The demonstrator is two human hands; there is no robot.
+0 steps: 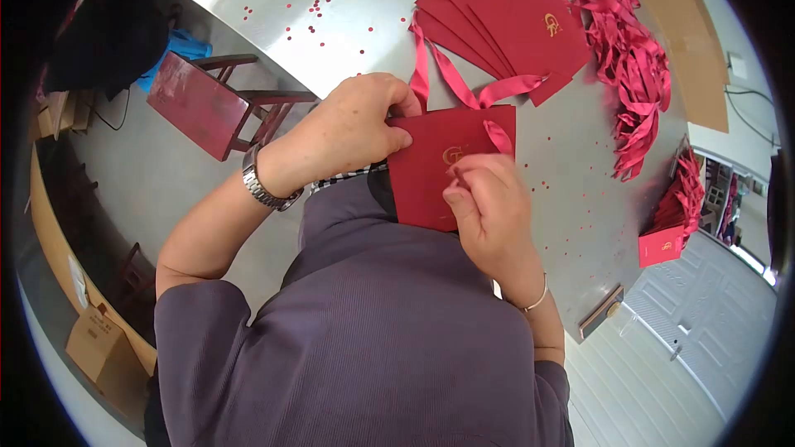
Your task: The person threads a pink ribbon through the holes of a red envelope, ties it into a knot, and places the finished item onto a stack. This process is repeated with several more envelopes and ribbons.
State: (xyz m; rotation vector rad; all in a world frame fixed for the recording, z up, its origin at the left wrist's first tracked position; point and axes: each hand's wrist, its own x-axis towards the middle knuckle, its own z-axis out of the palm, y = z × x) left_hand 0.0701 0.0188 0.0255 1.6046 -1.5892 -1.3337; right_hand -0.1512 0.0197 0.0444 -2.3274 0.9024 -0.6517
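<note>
**Fingers of both hands closed on one red paper bag**

Fingers [396, 139] of the left hand [352, 128] pinch the top left corner of the red paper bag [431, 182]; steel watch on that wrist. Far left, off the desk [331, 0]: cardboard box [99, 348] on the floor, and above it a red stool [207, 99] close to the desk edge.

Bag is held at centre, over the near desk edge, just above the grey-shirted chest, gold logo face up. A ribbon [464, 87] loops up from the bag's top edge, and its free tail lies across the top right of the bag.

Right hand [489, 211] has its fingers curled shut on the bag front by the logo, just below that tail. They probably nip the ribbon end too, but contact is too blurred to confirm. Thin bangle on that wrist.

Behind, well apart from the hands: fanned stack of red bags [513, 21] flat on the desk. Right of it, a ribbon pile [633, 74]. Far right, below the desk, a small red box [661, 247]. Red punch dots [319, 8] are scattered across the desk top.
</note>
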